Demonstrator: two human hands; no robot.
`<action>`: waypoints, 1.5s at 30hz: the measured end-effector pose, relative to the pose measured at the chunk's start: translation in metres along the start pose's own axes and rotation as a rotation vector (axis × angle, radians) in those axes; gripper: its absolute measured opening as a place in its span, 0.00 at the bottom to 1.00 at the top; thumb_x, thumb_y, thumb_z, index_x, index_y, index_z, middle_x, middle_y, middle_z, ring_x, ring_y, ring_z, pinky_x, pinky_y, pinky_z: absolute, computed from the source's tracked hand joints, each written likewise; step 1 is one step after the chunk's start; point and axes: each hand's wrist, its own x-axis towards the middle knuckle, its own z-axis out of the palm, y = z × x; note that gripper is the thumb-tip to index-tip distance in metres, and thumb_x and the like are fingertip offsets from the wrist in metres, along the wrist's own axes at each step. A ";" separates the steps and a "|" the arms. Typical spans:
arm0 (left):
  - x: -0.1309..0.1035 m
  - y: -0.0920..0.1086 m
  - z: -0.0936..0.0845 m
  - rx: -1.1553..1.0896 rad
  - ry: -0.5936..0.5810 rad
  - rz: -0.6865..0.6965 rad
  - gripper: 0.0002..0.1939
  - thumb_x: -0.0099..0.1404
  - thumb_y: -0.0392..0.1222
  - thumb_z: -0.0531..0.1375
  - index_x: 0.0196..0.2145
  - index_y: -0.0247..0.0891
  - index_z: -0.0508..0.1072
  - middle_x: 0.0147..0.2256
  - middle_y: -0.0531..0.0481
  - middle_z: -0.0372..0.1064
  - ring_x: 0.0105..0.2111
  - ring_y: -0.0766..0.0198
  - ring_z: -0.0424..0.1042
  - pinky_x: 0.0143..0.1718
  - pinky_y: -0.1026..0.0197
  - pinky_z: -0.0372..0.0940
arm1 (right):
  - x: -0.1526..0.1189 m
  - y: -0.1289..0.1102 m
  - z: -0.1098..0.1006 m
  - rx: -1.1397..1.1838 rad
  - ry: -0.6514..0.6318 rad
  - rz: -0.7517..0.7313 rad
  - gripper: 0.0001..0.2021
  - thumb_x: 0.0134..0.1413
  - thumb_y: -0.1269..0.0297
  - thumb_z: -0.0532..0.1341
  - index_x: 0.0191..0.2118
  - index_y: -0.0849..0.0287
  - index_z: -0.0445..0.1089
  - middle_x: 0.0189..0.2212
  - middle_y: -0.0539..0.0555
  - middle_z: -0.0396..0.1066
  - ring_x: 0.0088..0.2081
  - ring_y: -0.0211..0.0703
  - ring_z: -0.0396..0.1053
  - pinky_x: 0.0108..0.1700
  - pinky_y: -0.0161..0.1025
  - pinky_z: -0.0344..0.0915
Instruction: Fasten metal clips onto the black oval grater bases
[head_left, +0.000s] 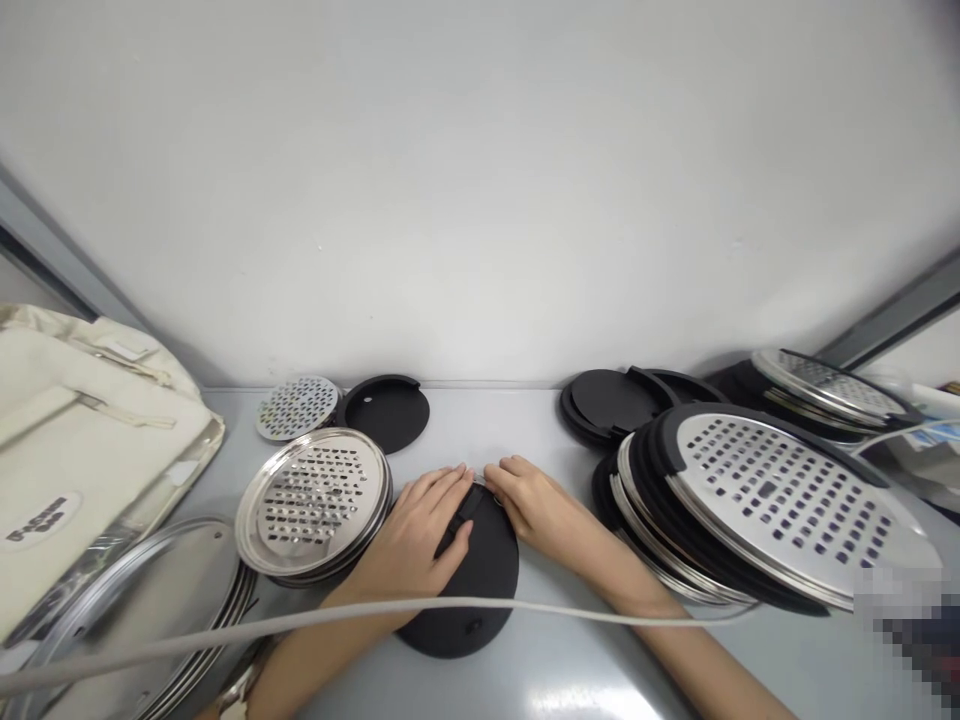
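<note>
A black round disc [476, 575] lies on the grey table in front of me, with a small dark knob or hole near its close edge. My left hand [427, 525] lies over its left side, thumb and fingers around a raised black piece [466, 508] at the far part. At the far right rim, my right hand [534, 505] has its fingers curled and pressed against the disc's edge. A thin shiny bit shows between the fingertips, too small to name. Left of my hands stands a stack of round metal grater plates [315, 500].
A white cable [420, 606] crosses the foreground. Stacked perforated metal plates with black rims [780, 490] lean at right. Black round trays [386, 412] [615, 402] sit by the wall. A cream bag [97, 430] and round metal plates [165, 590] are at left.
</note>
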 end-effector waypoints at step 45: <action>0.001 0.014 -0.010 -0.097 -0.114 -0.108 0.02 0.66 0.34 0.50 0.36 0.39 0.59 0.35 0.51 0.58 0.36 0.61 0.62 0.38 0.58 0.61 | 0.002 0.009 0.003 0.105 -0.041 0.001 0.11 0.66 0.65 0.46 0.30 0.56 0.56 0.27 0.49 0.61 0.28 0.38 0.61 0.33 0.35 0.54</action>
